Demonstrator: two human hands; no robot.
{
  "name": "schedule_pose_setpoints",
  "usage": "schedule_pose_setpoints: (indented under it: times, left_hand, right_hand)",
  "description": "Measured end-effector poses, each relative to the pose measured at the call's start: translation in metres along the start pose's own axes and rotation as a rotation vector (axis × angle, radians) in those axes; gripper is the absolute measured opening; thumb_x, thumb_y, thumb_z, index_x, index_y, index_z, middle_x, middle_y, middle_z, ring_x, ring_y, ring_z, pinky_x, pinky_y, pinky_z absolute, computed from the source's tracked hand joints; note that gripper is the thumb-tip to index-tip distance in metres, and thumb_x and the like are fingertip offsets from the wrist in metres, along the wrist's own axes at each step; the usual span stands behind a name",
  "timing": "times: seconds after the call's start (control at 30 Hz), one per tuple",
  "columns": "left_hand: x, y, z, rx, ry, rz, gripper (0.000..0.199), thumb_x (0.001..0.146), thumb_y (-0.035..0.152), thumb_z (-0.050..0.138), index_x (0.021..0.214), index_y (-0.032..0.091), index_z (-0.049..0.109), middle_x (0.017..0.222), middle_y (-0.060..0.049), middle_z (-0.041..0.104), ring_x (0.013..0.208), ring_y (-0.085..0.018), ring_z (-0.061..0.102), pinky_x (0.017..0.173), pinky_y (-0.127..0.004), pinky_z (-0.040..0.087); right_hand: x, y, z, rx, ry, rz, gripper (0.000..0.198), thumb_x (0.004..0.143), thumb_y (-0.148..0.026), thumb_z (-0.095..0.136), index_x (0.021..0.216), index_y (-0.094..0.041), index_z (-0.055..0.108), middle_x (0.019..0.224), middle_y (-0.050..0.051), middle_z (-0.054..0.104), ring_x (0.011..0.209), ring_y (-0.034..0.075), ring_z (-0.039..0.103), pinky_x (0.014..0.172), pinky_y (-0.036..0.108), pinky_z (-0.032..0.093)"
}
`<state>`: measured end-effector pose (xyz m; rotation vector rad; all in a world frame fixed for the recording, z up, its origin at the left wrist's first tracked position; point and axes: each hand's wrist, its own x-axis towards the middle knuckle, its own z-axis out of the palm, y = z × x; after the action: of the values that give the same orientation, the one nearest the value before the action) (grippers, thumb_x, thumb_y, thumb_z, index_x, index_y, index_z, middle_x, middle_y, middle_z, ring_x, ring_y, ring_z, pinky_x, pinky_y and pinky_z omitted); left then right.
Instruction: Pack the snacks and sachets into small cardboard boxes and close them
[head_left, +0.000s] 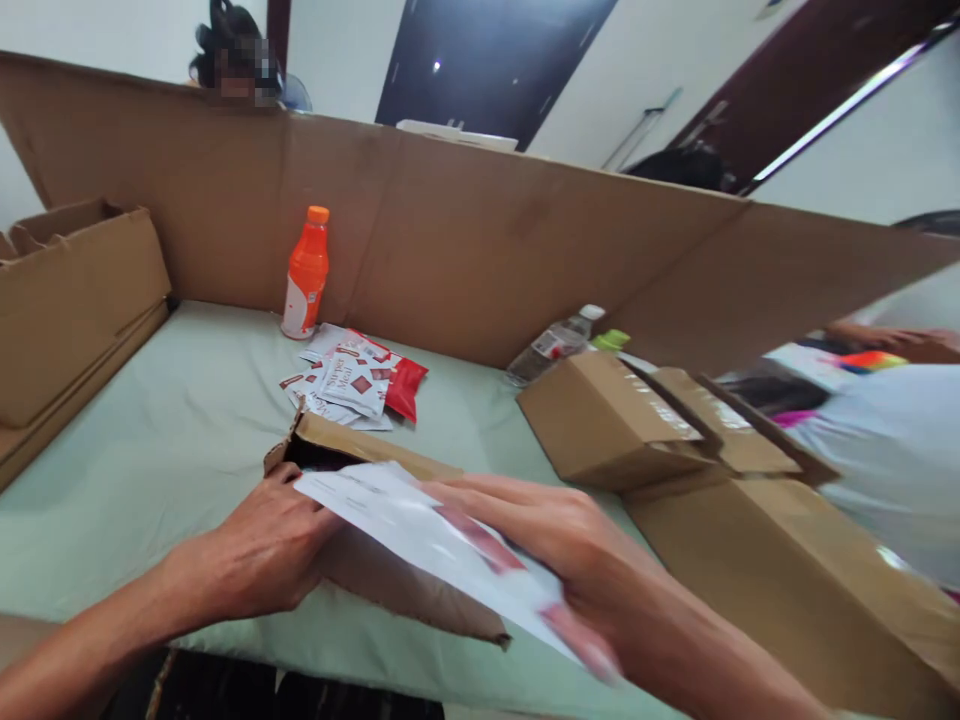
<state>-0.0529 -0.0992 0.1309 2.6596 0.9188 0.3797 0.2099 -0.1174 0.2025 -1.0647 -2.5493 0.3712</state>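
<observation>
Right hand [551, 525], nearest, pinches a blurred white packet [420, 530] across an open carton [375, 440] by the table's [150, 450] near edge; left hand [270, 545] fingers curl against the carton's left end. White packet looks light, limp, probably slick, best held by its margin; carton seems stiffer, best steadied by a wall

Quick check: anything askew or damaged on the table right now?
Yes, two things. The clear bottle leans steeply beside the brown boxes, while the orange bottle stands upright. The small cardboard box in the left hand looks ragged along its near edge, possibly torn. No spill is visible.
</observation>
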Motion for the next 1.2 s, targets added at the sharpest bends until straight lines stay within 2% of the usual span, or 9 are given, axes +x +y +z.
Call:
schedule_pose_setpoints:
  times: [0.17,0.23,0.3,0.4,0.47,0.57,0.77,0.97,1.2]
  left_hand:
    - [0.003,0.004,-0.011,0.108,-0.189,-0.078,0.054,0.067,0.004,0.063,0.12,0.015,0.062,0.124,-0.017,0.069,0.119,-0.039,0.064,0.108,-0.06,0.047]
    - [0.002,0.006,-0.013,0.099,-0.209,-0.089,0.056,0.066,0.004,0.063,0.12,0.016,0.062,0.123,-0.015,0.069,0.119,-0.038,0.064,0.109,-0.059,0.047]
    - [0.001,0.006,-0.014,0.086,-0.209,-0.084,0.059,0.065,0.004,0.062,0.123,0.017,0.06,0.125,-0.014,0.067,0.119,-0.037,0.063,0.109,-0.059,0.046]
    - [0.001,0.003,-0.013,0.095,-0.232,-0.075,0.049,0.068,0.005,0.059,0.116,0.017,0.061,0.118,-0.013,0.068,0.111,-0.036,0.064,0.105,-0.058,0.049]
    - [0.002,-0.001,-0.009,0.092,-0.23,-0.06,0.04,0.071,0.006,0.059,0.109,0.018,0.061,0.115,-0.013,0.069,0.109,-0.034,0.064,0.104,-0.056,0.049]
    - [0.003,-0.007,-0.003,0.04,-0.144,-0.01,0.049,0.072,0.006,0.06,0.119,0.021,0.057,0.131,-0.011,0.067,0.12,-0.033,0.062,0.11,-0.055,0.046]
    - [0.006,-0.002,-0.01,0.089,-0.191,-0.054,0.055,0.062,0.004,0.06,0.115,0.015,0.062,0.119,-0.015,0.069,0.11,-0.038,0.064,0.103,-0.056,0.05]
    - [0.006,0.003,-0.016,0.091,-0.235,-0.072,0.048,0.065,0.003,0.06,0.112,0.015,0.063,0.117,-0.013,0.069,0.109,-0.035,0.063,0.103,-0.054,0.05]
    - [0.008,-0.003,-0.011,0.089,-0.2,-0.036,0.042,0.067,0.005,0.061,0.107,0.015,0.063,0.114,-0.015,0.068,0.108,-0.037,0.062,0.1,-0.055,0.05]
  right_hand:
    - [0.046,0.02,0.019,-0.484,-0.33,0.427,0.04,0.09,-0.001,0.051,0.119,-0.016,0.072,0.118,0.016,0.077,0.105,0.029,0.076,0.081,0.034,0.058]
    - [0.056,0.024,0.016,-0.522,-0.388,0.465,0.033,0.09,-0.002,0.052,0.11,-0.015,0.074,0.107,0.014,0.079,0.097,0.027,0.077,0.076,0.031,0.056]
    - [0.049,0.024,0.002,-0.416,-0.26,0.389,0.027,0.092,-0.007,0.055,0.105,-0.018,0.075,0.1,0.01,0.08,0.089,0.024,0.076,0.074,0.029,0.055]
    - [0.02,0.019,-0.023,-0.084,0.135,0.19,0.026,0.103,-0.025,0.049,0.104,-0.024,0.075,0.092,0.005,0.079,0.077,0.019,0.073,0.067,0.027,0.056]
    - [0.004,0.017,-0.03,0.144,0.225,0.02,0.034,0.108,-0.038,0.043,0.101,-0.027,0.074,0.089,0.003,0.079,0.072,0.018,0.072,0.063,0.027,0.058]
    - [0.0,0.012,-0.019,0.177,0.08,-0.072,0.033,0.107,-0.036,0.042,0.113,-0.025,0.072,0.102,0.007,0.08,0.088,0.021,0.077,0.075,0.028,0.06]
    - [0.042,0.005,0.027,-0.446,-0.418,0.466,0.033,0.084,-0.005,0.061,0.113,-0.016,0.072,0.109,0.015,0.079,0.094,0.03,0.078,0.075,0.033,0.057]
    - [0.08,0.013,0.041,-0.536,-0.552,0.304,0.029,0.092,-0.015,0.065,0.12,-0.008,0.069,0.108,0.022,0.078,0.102,0.034,0.076,0.079,0.036,0.055]
    - [0.098,0.028,0.029,-0.368,-0.587,0.235,0.033,0.097,-0.006,0.047,0.118,-0.013,0.072,0.108,0.015,0.08,0.097,0.026,0.076,0.076,0.03,0.051]
